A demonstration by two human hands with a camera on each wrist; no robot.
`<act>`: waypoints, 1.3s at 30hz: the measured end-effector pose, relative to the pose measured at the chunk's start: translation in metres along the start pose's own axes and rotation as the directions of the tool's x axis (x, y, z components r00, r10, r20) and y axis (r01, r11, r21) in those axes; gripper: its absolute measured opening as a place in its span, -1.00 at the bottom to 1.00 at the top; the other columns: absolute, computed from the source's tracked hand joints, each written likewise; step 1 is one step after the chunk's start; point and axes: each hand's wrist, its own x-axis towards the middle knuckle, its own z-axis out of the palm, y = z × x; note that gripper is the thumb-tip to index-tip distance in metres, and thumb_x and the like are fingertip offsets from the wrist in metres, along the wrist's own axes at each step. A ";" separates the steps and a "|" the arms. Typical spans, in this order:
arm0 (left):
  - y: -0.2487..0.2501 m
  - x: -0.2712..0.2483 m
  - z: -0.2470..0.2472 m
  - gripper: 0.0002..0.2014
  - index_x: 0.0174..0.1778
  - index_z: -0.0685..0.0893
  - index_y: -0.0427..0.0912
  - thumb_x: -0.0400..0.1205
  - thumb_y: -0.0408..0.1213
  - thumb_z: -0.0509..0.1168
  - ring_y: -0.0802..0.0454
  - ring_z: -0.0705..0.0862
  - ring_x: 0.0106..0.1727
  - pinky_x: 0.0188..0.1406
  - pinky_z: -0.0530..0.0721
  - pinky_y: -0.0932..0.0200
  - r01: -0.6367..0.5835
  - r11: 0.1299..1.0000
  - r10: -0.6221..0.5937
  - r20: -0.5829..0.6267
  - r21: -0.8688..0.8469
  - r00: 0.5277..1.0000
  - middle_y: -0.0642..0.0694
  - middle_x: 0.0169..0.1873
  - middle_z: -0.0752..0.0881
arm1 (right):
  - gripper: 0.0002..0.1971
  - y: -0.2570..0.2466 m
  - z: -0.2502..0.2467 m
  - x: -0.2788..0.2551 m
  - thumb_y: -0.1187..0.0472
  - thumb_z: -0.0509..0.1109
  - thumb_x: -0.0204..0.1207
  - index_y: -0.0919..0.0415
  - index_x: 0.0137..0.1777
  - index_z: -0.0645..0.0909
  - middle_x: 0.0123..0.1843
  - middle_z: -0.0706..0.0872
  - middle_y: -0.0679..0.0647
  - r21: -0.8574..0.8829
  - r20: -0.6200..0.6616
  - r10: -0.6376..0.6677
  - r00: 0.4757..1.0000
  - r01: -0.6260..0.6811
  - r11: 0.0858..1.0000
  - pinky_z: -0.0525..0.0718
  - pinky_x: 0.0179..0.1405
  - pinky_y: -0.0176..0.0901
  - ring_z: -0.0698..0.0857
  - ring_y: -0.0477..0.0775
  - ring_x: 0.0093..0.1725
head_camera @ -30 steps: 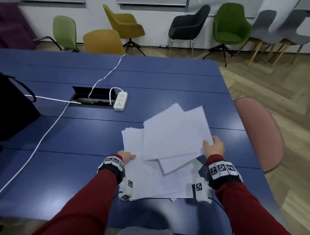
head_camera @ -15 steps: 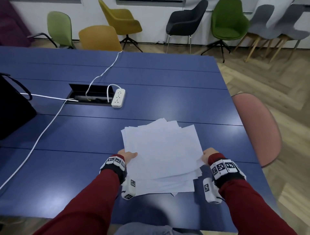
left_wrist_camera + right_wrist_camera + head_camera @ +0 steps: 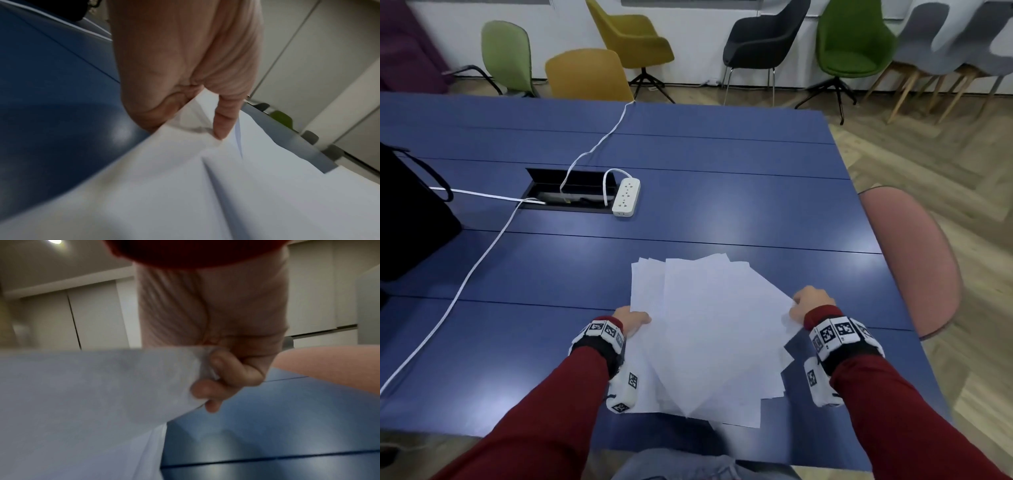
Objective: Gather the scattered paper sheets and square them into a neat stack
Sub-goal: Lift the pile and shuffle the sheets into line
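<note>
White paper sheets (image 3: 709, 329) fan unevenly between left hand (image 3: 631, 320) and right hand (image 3: 810, 306).

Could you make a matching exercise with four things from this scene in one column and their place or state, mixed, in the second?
Things:
1. paper sheets
2. power strip
3. pink chair
4. black bag

Places or states:
A. at the table's right edge
B. beside the open cable hatch
C. fanned out unevenly, held by both hands
D. on the table's far left

Pairs: 1-C, 2-B, 3-A, 4-D
</note>
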 end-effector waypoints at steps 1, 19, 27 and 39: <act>-0.001 0.000 0.001 -0.60 0.25 0.63 -0.45 0.49 -0.41 0.37 -0.18 0.68 0.05 0.30 0.61 -0.05 0.008 0.999 -0.008 0.001 -0.041 1.000 -0.25 0.06 0.72 | -0.93 -0.001 0.005 0.001 0.30 0.32 0.37 0.13 -0.22 0.59 -0.06 0.69 0.17 0.077 -0.048 -0.045 0.998 0.049 0.996 0.57 -0.06 -0.17 0.65 0.24 -0.06; 0.031 -0.036 0.000 -0.47 0.40 0.53 -0.23 0.49 -0.35 0.46 -0.14 0.64 0.30 0.36 0.57 0.03 -0.237 0.935 0.156 0.292 0.264 0.943 -0.16 0.28 0.67 | -0.24 0.024 0.053 0.014 -0.20 0.67 0.06 0.24 0.17 0.55 -0.14 0.71 0.08 0.659 0.141 -0.071 0.987 -0.041 0.751 0.66 -0.26 -0.07 0.70 0.12 -0.22; 0.097 -0.070 -0.007 -0.65 0.29 0.59 -0.36 0.58 -0.45 0.35 0.11 0.74 -0.11 0.12 0.72 0.15 -0.469 0.881 0.472 0.159 -0.055 0.867 -0.09 -0.13 0.80 | -0.40 -0.008 -0.016 -0.025 0.35 0.54 0.39 0.29 0.43 0.45 0.39 0.62 0.14 0.877 0.071 -0.299 0.951 0.083 0.473 0.52 0.28 -0.14 0.60 0.03 0.22; 0.136 -0.087 -0.023 -0.50 0.25 0.56 -0.20 0.42 -0.57 0.47 -0.08 0.68 0.16 0.35 0.60 -0.03 -0.632 0.755 0.651 0.084 -0.176 0.754 -0.16 0.11 0.71 | -0.52 -0.028 -0.076 -0.027 0.19 0.63 0.30 0.32 0.19 0.63 0.05 0.73 0.08 0.748 -0.280 -0.275 0.920 0.388 0.539 0.63 -0.20 -0.66 0.73 -0.09 -0.03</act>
